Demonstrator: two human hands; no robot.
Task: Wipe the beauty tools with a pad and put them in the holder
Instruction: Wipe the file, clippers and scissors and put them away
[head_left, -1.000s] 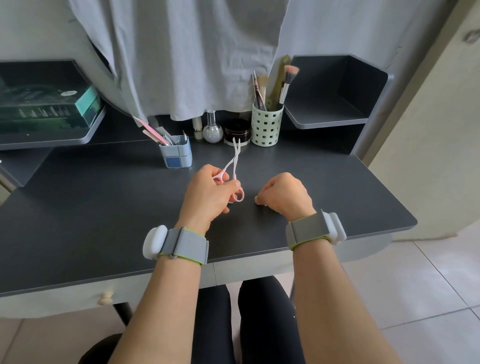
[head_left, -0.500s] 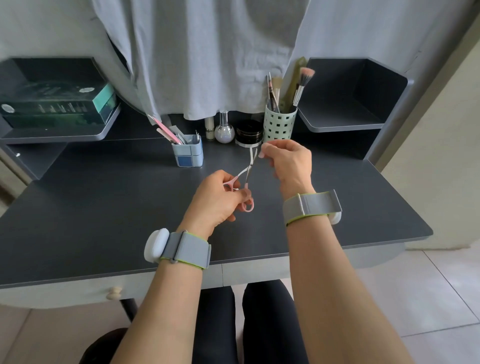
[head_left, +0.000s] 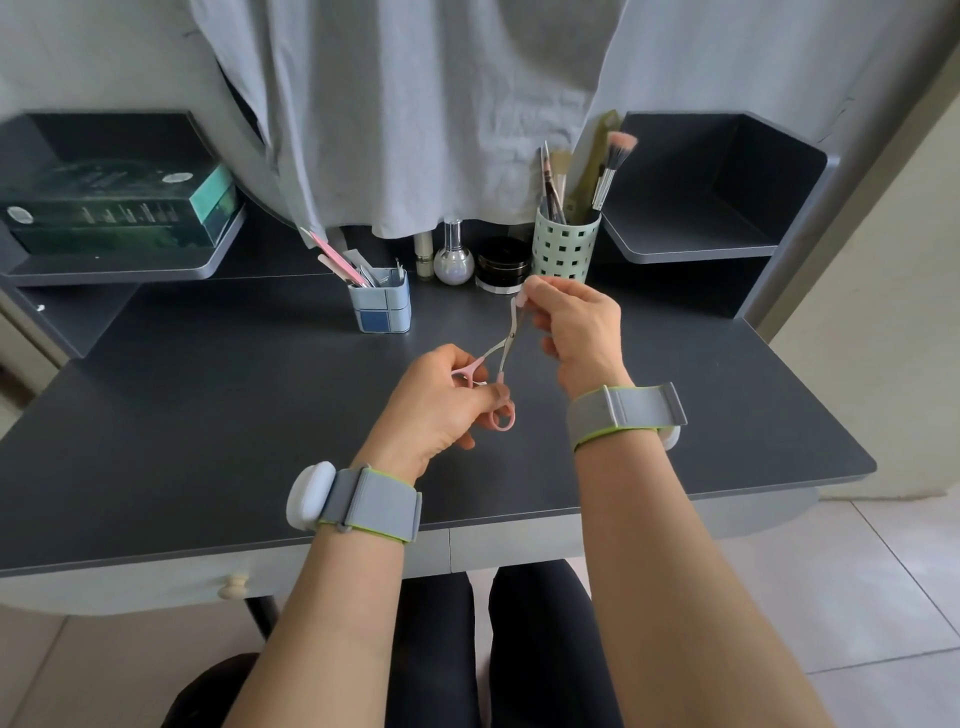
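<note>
The pink-handled scissors (head_left: 503, 358) are held in the air above the middle of the desk (head_left: 208, 415), their long axis running from the near handle loops up and away to the blade tips. The left hand (head_left: 441, 410) grips the handles, fingers curled through and around the loops. The right hand (head_left: 576, 327) is at the far end, its fingers (head_left: 524, 299) pinching the blade tips with something pale between them, probably the pad, though it is too small to tell. The wipe would therefore seem to run along the blades toward the pivot, with the right hand the one to move. The blue square holder (head_left: 382, 306) stands to the far left of the scissors, nearer the left hand; the green perforated cup (head_left: 565, 249) with brushes stands just beyond the right hand. Compared with half a second ago, both hands keep the same grips and the scissors lie much as they did.
</note>
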